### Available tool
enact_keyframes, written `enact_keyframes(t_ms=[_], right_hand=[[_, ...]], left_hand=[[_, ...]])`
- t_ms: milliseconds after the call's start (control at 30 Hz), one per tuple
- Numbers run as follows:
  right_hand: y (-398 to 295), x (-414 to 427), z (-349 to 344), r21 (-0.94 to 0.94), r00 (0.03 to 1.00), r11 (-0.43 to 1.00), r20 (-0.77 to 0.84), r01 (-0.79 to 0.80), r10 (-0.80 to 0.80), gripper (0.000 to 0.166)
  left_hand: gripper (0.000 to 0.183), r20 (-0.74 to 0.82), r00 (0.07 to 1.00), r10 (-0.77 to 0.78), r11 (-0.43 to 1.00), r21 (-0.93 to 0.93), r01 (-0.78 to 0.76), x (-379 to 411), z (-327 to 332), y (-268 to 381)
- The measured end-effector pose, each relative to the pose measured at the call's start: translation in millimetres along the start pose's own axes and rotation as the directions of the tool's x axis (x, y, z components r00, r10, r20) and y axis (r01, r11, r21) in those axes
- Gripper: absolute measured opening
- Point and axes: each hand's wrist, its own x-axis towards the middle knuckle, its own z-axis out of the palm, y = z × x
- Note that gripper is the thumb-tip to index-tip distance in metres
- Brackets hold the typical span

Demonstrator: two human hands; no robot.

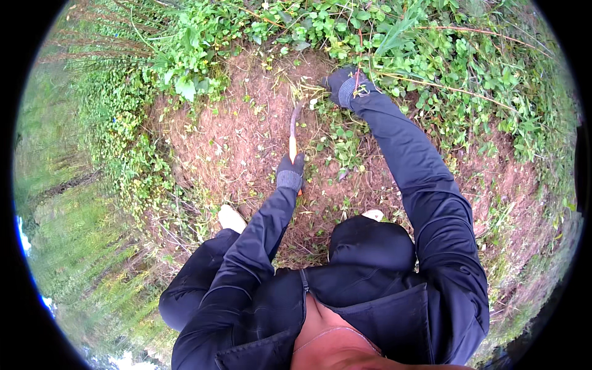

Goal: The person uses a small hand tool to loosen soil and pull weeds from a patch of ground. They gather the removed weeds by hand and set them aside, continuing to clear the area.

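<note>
My left hand [290, 170], in a dark knit-cuffed glove, is closed around the handle of a sickle [293, 132]. Its narrow curved blade points away from me, with the tip close to a small heap of pale cut stems [300, 90] on bare reddish soil. My right hand [340, 85], gloved the same way, reaches farther forward to the edge of the leafy green weeds [416, 69]. Its fingers are turned down and mostly hidden, so whether they hold stems cannot be told. A reddish stem crosses the right cuff.
Low weeds [344, 148] grow on the soil just below my right hand. Thick leafy growth [185, 55] lines the far and left sides. Long reddish runners [453, 88] arch over the weeds at the right. My pale shoes [231, 218] stand on the soil at either side.
</note>
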Motion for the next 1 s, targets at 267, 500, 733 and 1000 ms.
enact_keyframes(t_ms=[267, 500, 733, 1000], right_hand=[[28.5, -204.0, 58.5, -0.161, 0.922, 0.976, 0.334, -0.148, 0.195, 0.040], [-39.9, -182.2, 50.5, 0.031, 0.993, 0.999, -0.117, -0.022, 0.026, 0.020], [-42.7, -0.6, 95.5, 0.211, 0.993, 0.975, -0.077, -0.073, 0.091, 0.047], [-16.3, -4.3, 31.9, 0.103, 0.989, 0.984, 0.049, -0.143, 0.139, 0.041]], left_hand=[[0.036, -0.024, 0.999, 0.021, 0.996, -0.091, -0.023, -71.3, -15.1, -88.6], [0.026, 0.017, 0.992, 0.129, 0.974, -0.190, -0.123, 39.8, -35.2, 44.2], [0.036, -0.014, 0.980, 0.197, 0.963, 0.193, -0.191, 0.8, -10.6, -18.2], [0.029, -0.029, 1.000, -0.004, 0.980, -0.199, -0.001, 41.7, -35.3, 47.6]])
